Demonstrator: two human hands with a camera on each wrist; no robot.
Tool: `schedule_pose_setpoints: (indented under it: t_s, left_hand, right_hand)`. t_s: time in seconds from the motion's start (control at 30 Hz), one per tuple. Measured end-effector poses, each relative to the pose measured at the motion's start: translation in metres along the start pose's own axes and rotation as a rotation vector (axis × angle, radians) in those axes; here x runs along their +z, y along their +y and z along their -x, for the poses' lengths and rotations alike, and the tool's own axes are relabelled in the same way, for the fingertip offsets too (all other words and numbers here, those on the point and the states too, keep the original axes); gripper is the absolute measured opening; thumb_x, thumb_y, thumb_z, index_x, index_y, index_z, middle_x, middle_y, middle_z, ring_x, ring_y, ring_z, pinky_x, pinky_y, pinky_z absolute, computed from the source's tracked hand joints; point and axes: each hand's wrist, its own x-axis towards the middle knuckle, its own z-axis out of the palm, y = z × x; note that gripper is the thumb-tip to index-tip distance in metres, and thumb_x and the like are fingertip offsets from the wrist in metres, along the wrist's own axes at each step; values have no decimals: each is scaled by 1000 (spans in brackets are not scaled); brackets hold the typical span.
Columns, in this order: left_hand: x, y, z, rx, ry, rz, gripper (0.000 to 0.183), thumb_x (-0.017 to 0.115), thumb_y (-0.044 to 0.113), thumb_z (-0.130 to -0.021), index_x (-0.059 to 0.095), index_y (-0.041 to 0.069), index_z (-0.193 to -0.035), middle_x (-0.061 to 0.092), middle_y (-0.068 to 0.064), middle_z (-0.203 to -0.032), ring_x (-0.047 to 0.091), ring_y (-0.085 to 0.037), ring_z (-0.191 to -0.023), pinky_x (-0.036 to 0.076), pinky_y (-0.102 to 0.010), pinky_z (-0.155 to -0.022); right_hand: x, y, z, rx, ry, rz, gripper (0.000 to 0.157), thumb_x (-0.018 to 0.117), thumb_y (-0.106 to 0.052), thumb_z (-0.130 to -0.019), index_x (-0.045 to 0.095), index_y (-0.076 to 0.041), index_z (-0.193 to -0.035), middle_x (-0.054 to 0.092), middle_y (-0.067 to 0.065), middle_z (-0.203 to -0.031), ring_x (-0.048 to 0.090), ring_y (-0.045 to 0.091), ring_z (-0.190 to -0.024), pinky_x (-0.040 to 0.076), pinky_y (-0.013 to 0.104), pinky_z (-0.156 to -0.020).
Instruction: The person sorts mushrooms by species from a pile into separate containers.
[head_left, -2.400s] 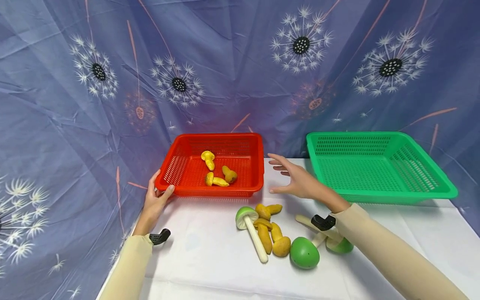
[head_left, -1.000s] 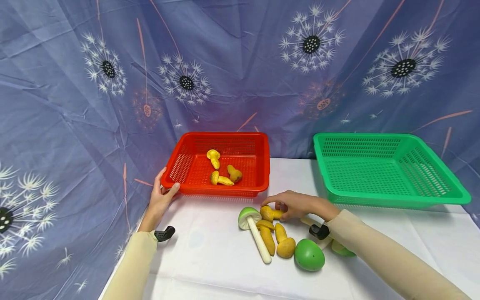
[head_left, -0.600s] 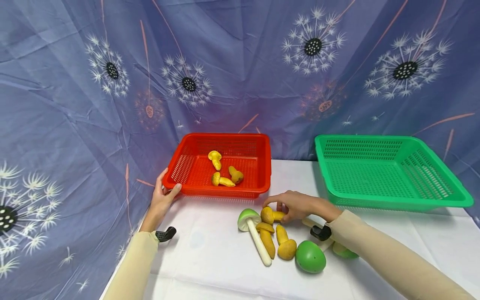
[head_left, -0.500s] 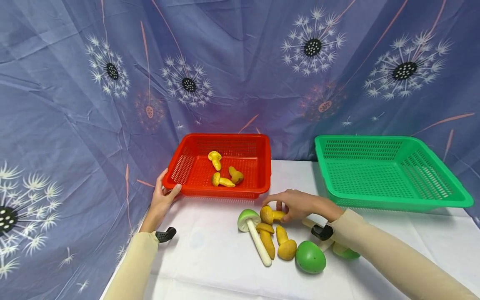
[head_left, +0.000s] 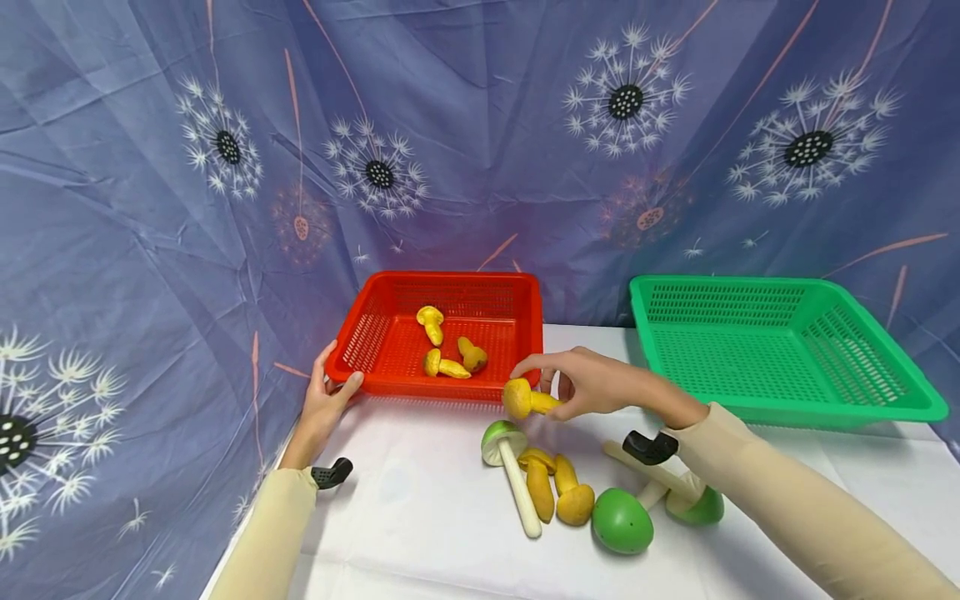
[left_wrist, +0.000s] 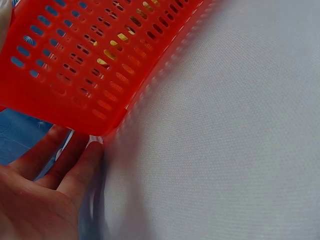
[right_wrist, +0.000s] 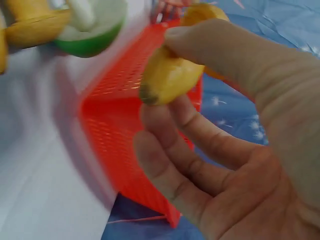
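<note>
My right hand (head_left: 600, 383) pinches a yellow mushroom (head_left: 519, 398) between thumb and fingers, above the table by the front right corner of the red basket (head_left: 427, 387). In the right wrist view the thumb presses on the stem of that mushroom (right_wrist: 172, 80). My left hand (head_left: 317, 417) holds the basket's front left corner, thumb at the front and fingers along the outer side. Several yellow mushrooms (head_left: 446, 367) lie inside. On the cloth are two more yellow mushrooms (head_left: 574, 502), a green-capped mushroom (head_left: 517, 492) with a long pale stem, and other green-capped mushrooms (head_left: 622, 522).
A green basket (head_left: 795, 407) stands at the right, with nothing seen in it. White cloth (head_left: 405, 500) covers the table. A blue dandelion-print curtain (head_left: 480, 150) hangs behind and along the left side.
My right hand came down to the yellow mushroom, took hold of it, and has lifted it up and leftward toward the red basket. The left hand stays at the basket's corner.
</note>
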Motion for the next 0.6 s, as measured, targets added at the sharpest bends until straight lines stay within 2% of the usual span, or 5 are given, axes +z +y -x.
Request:
schedule_pose_setpoints:
  t_s: [0.13,0.3,0.4,0.47,0.6]
  left_hand:
    - [0,1,0,7,-1,7,83,69,18,-100,18,37,-163,34,-17,-160,56,-12,-121,47,-43,-108]
    - [0,2,0,-8,7,-10,83,69,19,-100,18,38,-163,35,-14,-159,55,-13,-122,44,-48,-111]
    - [0,2,1,-16,11,-22,83,69,20,-100,18,39,-163,35,-13,-160,54,-14,-123,44,-44,-111]
    - [1,2,1,-20,16,-29,83,69,21,-100,18,40,-163,36,-12,-159,54,-13,-123,46,-39,-110]
    - [2,2,2,-18,20,-34,83,70,21,-100,19,39,-163,36,-12,-159,54,-13,-123,48,-32,-106]
  right_hand:
    - [-7,-1,-11,-10,130,-50,62,80,-8,-85,57,-24,-140,67,1,-99,67,15,-73,60,30,-70]
    - [-4,5,-30,58,276,-120,62,82,-13,-86,56,-23,-141,70,4,-95,68,21,-70,59,34,-68]
    - [-1,10,-42,113,355,-156,63,84,-16,-85,55,-22,-141,70,5,-95,68,21,-70,59,36,-67]
    - [1,13,-50,143,400,-174,64,86,-18,-85,55,-21,-140,70,6,-95,68,21,-70,59,35,-67]
    - [4,16,-61,195,456,-201,64,87,-20,-84,56,-20,-140,70,7,-94,68,21,-70,58,34,-67]
